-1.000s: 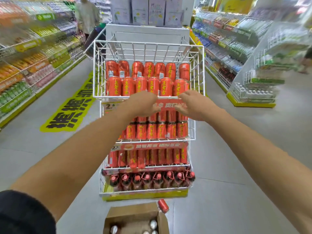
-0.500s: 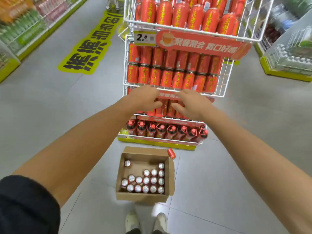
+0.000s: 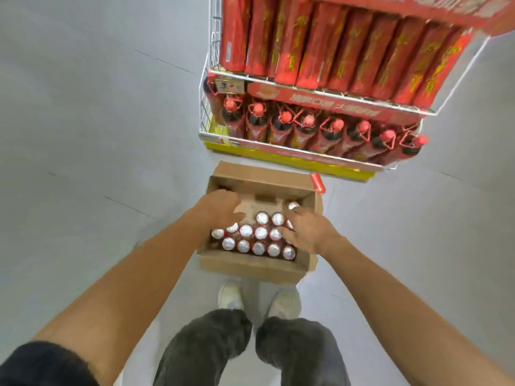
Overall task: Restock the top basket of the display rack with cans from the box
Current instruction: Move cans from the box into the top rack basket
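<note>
Grey floor tiles [image 3: 97, 135] of a shop aisle carry everything. The cans [image 3: 260, 232] stand upright in the box [image 3: 250, 267], packed close in its near part, silver tops up; the far part of the box shows bare cardboard.

The left hand [image 3: 220, 206] lies palm down over the left side of the box. Its fingers bend downward out of sight, so I cannot tell if it has a can. The right hand [image 3: 309, 232] reaches over the right-side cans with fingers stretched and spread, closed round nothing yet.

Because the cans touch each other, I think pulling one out may drag or tip its neighbour. Taking several at once with a weak hold may let one fall and dent.

A loose can [image 3: 317, 183] lies on the floor just beside the far right corner of the box; it could roll underfoot. The box sits just before the shoes [image 3: 230, 296], so a step forward may kick it.

The display rack [image 3: 207, 79] with its bottles [image 3: 309, 126] stands near. The top basket is out of view, and a long lift may knock the wire.
</note>
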A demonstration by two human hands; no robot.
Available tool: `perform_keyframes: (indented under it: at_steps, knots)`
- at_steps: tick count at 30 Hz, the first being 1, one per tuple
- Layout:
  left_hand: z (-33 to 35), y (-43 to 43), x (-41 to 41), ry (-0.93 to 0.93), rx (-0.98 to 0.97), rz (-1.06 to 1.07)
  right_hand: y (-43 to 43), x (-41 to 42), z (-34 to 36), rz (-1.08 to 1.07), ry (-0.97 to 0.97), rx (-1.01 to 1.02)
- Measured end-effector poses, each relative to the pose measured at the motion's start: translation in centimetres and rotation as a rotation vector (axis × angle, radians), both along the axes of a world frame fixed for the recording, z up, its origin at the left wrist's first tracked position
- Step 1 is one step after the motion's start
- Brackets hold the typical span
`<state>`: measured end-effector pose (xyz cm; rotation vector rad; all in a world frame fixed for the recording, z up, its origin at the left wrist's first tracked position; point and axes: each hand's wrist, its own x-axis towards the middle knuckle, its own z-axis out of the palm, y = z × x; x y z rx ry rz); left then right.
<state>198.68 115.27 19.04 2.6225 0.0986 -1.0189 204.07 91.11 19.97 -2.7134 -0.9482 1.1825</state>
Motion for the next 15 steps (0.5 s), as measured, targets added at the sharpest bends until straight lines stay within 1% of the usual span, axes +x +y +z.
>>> perform_keyframes:
  at_steps: [4, 8, 11, 15]
  knots:
    - [-12.8, 1.6, 0.0, -0.057, -0.008, 0.038, 0.9, 0.9, -12.2, -0.014, -0.005, 0.024]
    - [-24.0, 2.6, 1.2, -0.089, 0.008, 0.043, 1.9, 2.1, -23.7, 0.001, -0.030, 0.049]
    - [-30.6, 3.2, 2.3, -0.102, 0.027, 0.084, 2.1, 2.9, -31.1, 0.001, -0.036, 0.047]
    - [-37.0, 4.0, 3.7, -0.171, 0.132, 0.059, 2.8, 3.8, -38.5, 0.010, -0.060, 0.052]
